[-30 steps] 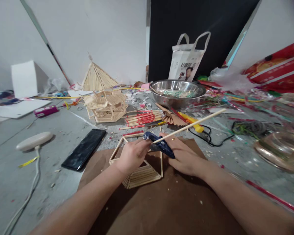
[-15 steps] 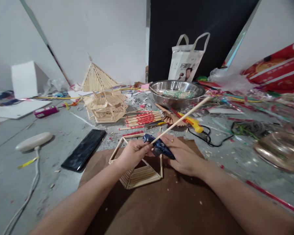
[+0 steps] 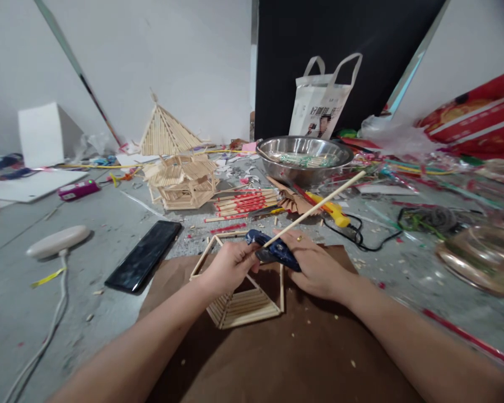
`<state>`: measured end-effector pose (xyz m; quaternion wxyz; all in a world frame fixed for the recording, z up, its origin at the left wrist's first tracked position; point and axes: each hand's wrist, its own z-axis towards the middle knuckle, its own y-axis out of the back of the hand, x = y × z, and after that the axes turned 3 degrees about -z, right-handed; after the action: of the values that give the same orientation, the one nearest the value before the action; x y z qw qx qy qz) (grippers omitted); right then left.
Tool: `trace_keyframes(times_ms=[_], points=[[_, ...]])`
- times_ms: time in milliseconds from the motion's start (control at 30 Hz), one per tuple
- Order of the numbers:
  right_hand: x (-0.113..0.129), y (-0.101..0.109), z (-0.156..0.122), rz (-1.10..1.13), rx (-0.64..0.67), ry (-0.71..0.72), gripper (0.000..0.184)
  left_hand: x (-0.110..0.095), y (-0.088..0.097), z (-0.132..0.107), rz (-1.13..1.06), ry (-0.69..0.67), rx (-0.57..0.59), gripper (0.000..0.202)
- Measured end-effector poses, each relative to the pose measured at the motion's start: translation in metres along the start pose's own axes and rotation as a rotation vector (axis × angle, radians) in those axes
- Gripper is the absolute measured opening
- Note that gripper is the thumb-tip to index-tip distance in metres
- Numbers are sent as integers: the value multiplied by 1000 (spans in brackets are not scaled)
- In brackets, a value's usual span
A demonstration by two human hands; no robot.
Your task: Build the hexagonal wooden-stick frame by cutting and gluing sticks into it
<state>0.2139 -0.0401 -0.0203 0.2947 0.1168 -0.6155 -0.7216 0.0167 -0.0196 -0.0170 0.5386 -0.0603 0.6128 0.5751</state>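
Note:
My left hand (image 3: 227, 267) pinches the near end of a long thin wooden stick (image 3: 319, 206), which slants up to the right over the table. My right hand (image 3: 317, 266) is closed round a dark blue cutter (image 3: 274, 251), whose jaws meet the stick close to my left fingers. Both hands hover above a hexagonal frame of wooden sticks (image 3: 239, 299), partly filled with parallel sticks. The frame lies on a sheet of brown paper (image 3: 285, 347).
A black phone (image 3: 145, 256) lies left of the frame. Behind are a stick-built pavilion (image 3: 183, 182), a stick roof (image 3: 166, 133), red-wrapped chopsticks (image 3: 246, 202), a steel bowl (image 3: 303, 158), a yellow glue gun (image 3: 330, 210) with black cable, and a white bag (image 3: 321, 103). A white pad (image 3: 57, 241) lies far left.
The far end of the stick swung up and leftward, then settled slightly lower to the right. Both hands stayed over the frame, shifting a little nearer.

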Motion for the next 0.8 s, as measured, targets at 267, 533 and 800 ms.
trace_keyframes(times_ms=[267, 533, 800], points=[[0, 1, 1, 3, 2, 4, 58, -5, 4, 1, -16, -2, 56, 27], [0, 2, 2, 5, 4, 6, 54, -7, 6, 1, 4, -22, 72, 27], [1, 5, 4, 16, -25, -15, 49, 0, 3, 1, -18, -55, 66, 25]])
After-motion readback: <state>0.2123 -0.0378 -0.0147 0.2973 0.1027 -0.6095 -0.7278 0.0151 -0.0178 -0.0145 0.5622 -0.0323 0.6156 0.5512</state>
